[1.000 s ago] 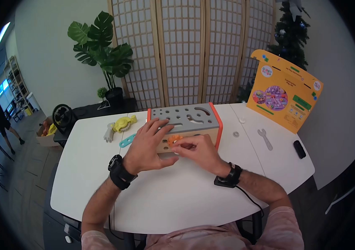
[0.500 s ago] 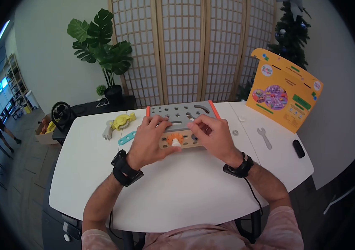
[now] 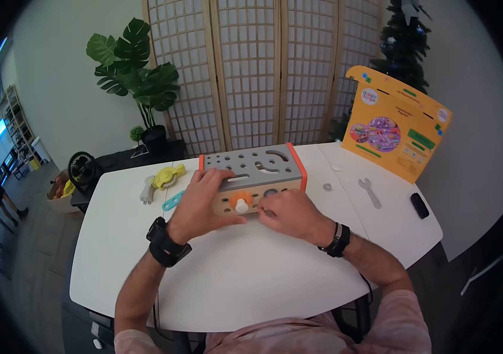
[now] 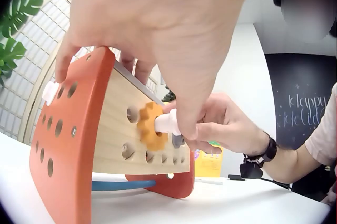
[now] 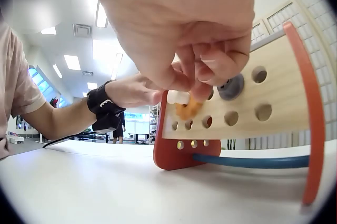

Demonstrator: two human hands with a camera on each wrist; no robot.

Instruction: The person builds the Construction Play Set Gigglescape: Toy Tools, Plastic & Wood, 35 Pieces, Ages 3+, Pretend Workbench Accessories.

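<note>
Your left hand (image 3: pixel 201 203) lay over the toy workbench (image 3: pixel 257 181), thumb well apart from the fingers, the whole thing planted on the tabletop (image 3: pixel 234 277)! Out front, the white bolt (image 3: pixel 241 206) jutted from the orange gear (image 3: pixel 235 195). And just beside them, your right hand (image 3: pixel 293 213), fingers curled in; whether they gripped anything, I couldn't tell. The teal strip (image 3: pixel 172 202) lay near your left hand.

Ceiling lights (image 5: pixel 107 51) glare white in the right wrist view, where the orange gear (image 5: pixel 188 110) seems slightly blurred, while the dimmer head view bows toward black corners.
</note>
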